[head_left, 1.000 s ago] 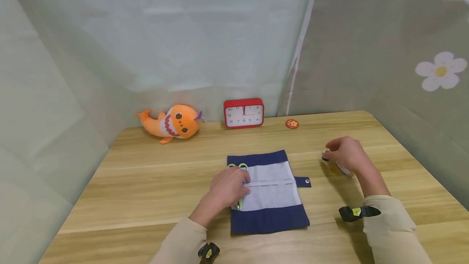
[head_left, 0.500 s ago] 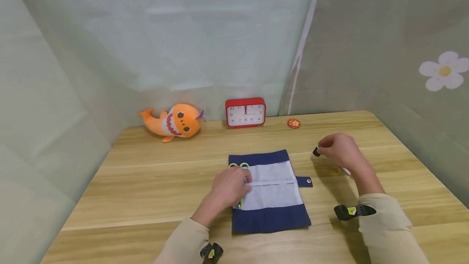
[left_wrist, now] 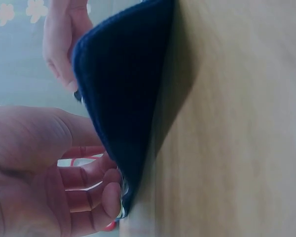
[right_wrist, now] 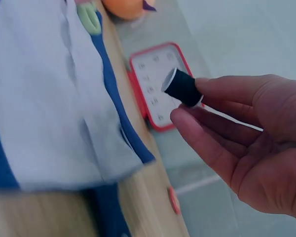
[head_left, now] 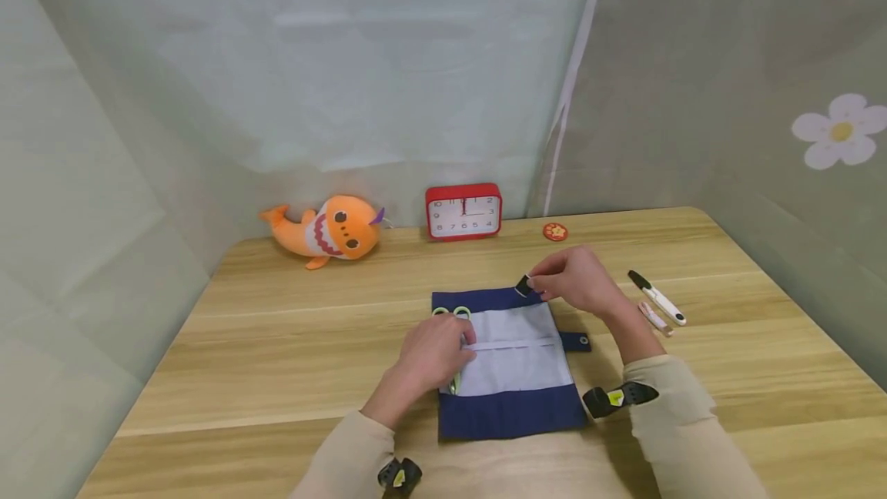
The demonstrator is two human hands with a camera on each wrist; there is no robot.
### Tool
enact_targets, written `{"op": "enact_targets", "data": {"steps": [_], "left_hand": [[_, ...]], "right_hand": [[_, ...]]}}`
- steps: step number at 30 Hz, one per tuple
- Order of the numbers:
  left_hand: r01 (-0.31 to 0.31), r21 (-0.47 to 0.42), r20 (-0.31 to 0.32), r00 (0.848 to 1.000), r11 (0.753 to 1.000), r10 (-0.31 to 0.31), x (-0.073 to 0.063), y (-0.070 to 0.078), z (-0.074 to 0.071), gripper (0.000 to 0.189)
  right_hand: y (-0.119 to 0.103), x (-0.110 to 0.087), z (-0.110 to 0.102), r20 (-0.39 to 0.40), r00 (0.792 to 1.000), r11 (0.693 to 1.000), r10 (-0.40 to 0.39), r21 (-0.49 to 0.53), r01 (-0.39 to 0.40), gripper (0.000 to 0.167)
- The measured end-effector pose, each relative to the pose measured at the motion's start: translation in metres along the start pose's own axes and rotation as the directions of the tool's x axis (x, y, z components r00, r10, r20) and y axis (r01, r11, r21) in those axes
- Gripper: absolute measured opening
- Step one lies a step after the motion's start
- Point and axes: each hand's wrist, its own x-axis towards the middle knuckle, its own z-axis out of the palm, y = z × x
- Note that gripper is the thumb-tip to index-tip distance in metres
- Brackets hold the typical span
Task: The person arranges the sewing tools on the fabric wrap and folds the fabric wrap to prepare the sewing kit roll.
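My right hand (head_left: 578,279) pinches a spool of dark thread (right_wrist: 181,89) between thumb and fingertips. In the head view it hovers at the far right corner of an unfolded navy fabric case (head_left: 513,416) with pale lining. My left hand (head_left: 431,349) rests on the left side of that case, over scissors with light green handles (head_left: 462,313). Most of the scissors is hidden under it. In the left wrist view, the left fingers (left_wrist: 91,190) bend loosely against the case's edge, which stands a little off the table.
Right of the case lie a white-handled tool with a black end (head_left: 658,299) and a small pale pinkish tool (head_left: 654,319). Along the back stand an orange plush shark (head_left: 333,229) and a red clock (head_left: 463,212). A round red badge (head_left: 555,232) lies right of the clock.
My right hand has carried the spool leftward from beside the two tools to the case's far right corner, uncovering those tools. My left hand has stayed on the scissors.
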Motion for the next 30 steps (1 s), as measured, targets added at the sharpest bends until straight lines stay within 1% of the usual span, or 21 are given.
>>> {"op": "enact_targets", "data": {"steps": [4, 7, 11, 14, 18, 22, 26, 30], "left_hand": [[-0.001, -0.006, 0.007, 1.0, 1.0, 0.001, 0.001, 0.001, -0.001, 0.005], [-0.002, -0.004, 0.014, 1.0, 1.0, 0.002, 0.001, 0.001, -0.001, 0.005], [-0.005, 0.001, 0.018, 1.0, 1.0, 0.005, 0.0, 0.002, -0.002, 0.005], [-0.003, 0.002, 0.017, 1.0, 1.0, 0.003, 0.0, 0.003, -0.003, 0.006], [0.004, -0.004, 0.02, 1.0, 1.0, -0.004, 0.0, 0.003, -0.003, 0.009], [0.011, -0.007, 0.019, 1.0, 1.0, -0.011, 0.0, 0.003, -0.004, 0.01], [0.013, -0.013, 0.012, 1.0, 1.0, -0.013, 0.0, 0.002, -0.004, 0.009], [0.017, -0.023, 0.015, 1.0, 1.0, -0.017, 0.001, 0.002, -0.004, 0.008]], "right_hand": [[-0.006, 0.004, 0.018, 0.052, 0.998, 0.996, -0.021, 0.086, 0.017, 0.016], [-0.007, 0.005, 0.029, 0.09, 0.995, 0.991, -0.045, 0.132, 0.033, 0.014], [-0.007, 0.006, 0.041, 0.151, 0.987, 0.983, -0.054, 0.183, 0.025, 0.01], [-0.006, 0.006, 0.047, 0.187, 0.98, 0.983, -0.069, 0.182, 0.034, 0.008], [-0.004, 0.006, 0.051, 0.23, 0.968, 0.985, -0.101, 0.159, 0.065, 0.008], [-0.003, 0.006, 0.055, 0.268, 0.958, 0.987, -0.098, 0.153, 0.058, 0.008], [-0.002, 0.006, 0.057, 0.281, 0.955, 0.988, -0.096, 0.14, 0.058, 0.008], [-0.001, 0.005, 0.059, 0.274, 0.956, 0.99, -0.1, 0.123, 0.068, 0.007]]}}
